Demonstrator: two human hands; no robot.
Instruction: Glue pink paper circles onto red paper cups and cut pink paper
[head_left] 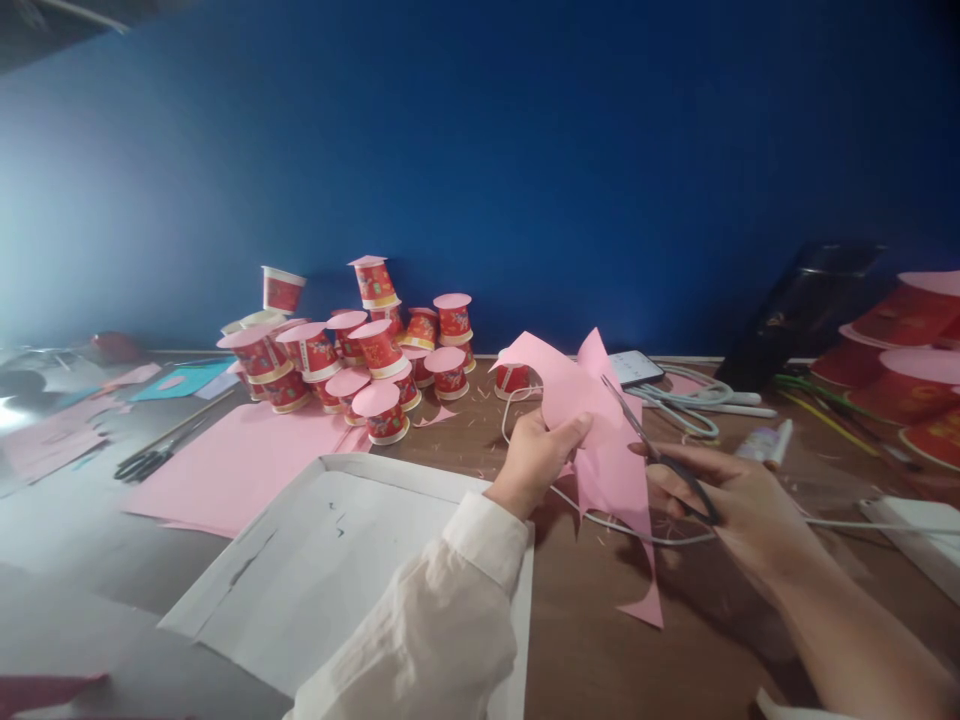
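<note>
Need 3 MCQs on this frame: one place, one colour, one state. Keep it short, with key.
1. Where does the spare pair of scissors lie?
A. left, beside the pink sheet
B. on the phone
C. inside a cup

2. What colour is the paper being cut?
A. white
B. pink
C. green

3. What does the right hand hold?
A. a glue tube
B. nothing
C. scissors

Key: 1 A, they rest on the table at the sheet's left edge. 2 B, the piece in the left hand is pink. 3 C, its fingers are through the handles, blades at the paper.
</note>
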